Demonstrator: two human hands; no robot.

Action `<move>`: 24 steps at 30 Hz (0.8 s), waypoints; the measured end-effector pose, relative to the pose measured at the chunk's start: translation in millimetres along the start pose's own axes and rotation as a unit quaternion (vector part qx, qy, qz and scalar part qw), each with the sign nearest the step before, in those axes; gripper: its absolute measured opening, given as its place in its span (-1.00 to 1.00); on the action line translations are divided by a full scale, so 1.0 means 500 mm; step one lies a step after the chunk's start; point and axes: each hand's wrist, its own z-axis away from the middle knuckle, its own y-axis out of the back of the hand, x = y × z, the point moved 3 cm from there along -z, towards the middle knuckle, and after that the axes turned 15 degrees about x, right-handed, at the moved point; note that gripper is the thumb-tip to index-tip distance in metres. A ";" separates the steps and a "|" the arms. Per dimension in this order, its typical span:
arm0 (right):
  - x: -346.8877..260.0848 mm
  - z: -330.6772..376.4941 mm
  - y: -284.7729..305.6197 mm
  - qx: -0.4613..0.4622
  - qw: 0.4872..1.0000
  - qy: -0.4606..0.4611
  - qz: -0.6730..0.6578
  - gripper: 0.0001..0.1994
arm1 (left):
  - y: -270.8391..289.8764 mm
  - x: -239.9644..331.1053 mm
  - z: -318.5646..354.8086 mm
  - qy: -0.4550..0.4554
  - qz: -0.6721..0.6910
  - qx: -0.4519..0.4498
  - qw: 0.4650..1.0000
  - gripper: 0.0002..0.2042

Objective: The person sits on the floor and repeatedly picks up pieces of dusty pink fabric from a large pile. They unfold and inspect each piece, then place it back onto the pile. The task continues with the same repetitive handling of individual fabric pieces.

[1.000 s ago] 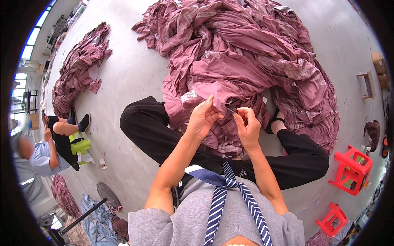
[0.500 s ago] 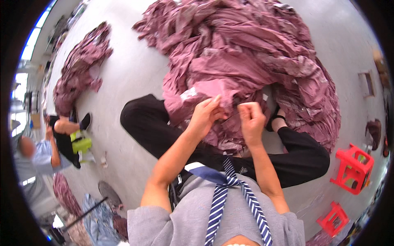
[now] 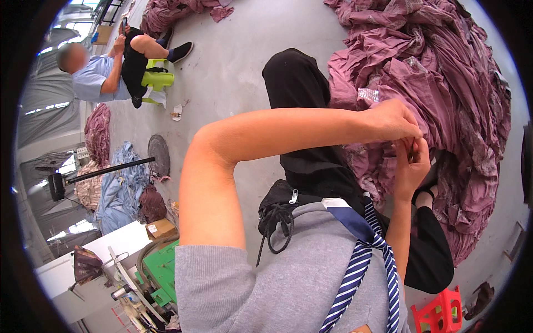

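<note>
I sit on the floor with a big heap of mauve-purple cloth (image 3: 444, 72) lying over my legs in black trousers. My left hand (image 3: 393, 119) pinches a fold of this cloth, fingers closed on it. My right hand (image 3: 412, 166) is just below it, fingers curled around a small dark object and the cloth edge; what the object is I cannot tell. Both hands meet at the same spot of fabric. A small clear plastic tag (image 3: 369, 95) lies on the cloth just left of my left hand.
Another person (image 3: 105, 69) sits on a green stool (image 3: 158, 80) at the upper left. A second purple pile (image 3: 172, 11) lies beyond. Blue cloth (image 3: 119, 188), a round floor drain (image 3: 159, 155), a black pole (image 3: 105, 171), a green machine part (image 3: 164, 269), a red stool (image 3: 438, 313).
The view has swung to the left and tilted, so the seated person now shows at the upper left. My hands stay together on the purple cloth, now at the right of the picture.
</note>
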 end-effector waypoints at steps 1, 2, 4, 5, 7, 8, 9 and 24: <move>0.003 -0.001 0.001 -0.003 1.000 -0.023 -0.016 -0.81 | 0.010 -0.001 0.003 0.007 -0.027 0.019 0.999 -0.79; 0.009 0.003 0.000 -0.006 0.998 -0.047 -0.032 -0.84 | 0.023 0.001 0.007 -0.028 -0.040 0.034 0.998 -0.79; 0.026 0.007 0.013 0.008 0.996 -0.074 -0.042 -0.90 | 0.055 0.001 0.017 -0.098 -0.069 0.070 0.990 -0.78; 0.041 0.005 0.032 0.026 0.996 -0.077 -0.032 -0.92 | 0.070 0.002 0.018 -0.094 -0.074 0.091 0.989 -0.77; 0.057 0.001 0.073 0.050 0.995 -0.084 0.001 -0.87 | 0.094 0.011 0.025 -0.098 -0.083 0.119 0.985 -0.76; 0.072 0.007 0.089 0.055 0.993 -0.106 -0.004 -0.85 | 0.106 0.010 0.030 -0.120 -0.102 0.123 0.980 -0.77; 0.095 0.015 0.105 0.058 0.990 -0.125 -0.007 -0.83 | 0.117 0.010 0.043 -0.142 -0.171 0.134 0.966 -0.78; 0.143 0.026 0.033 -0.001 0.986 0.007 0.166 -0.89 | 0.103 -0.101 -0.022 -0.402 -0.475 0.158 0.767 -0.77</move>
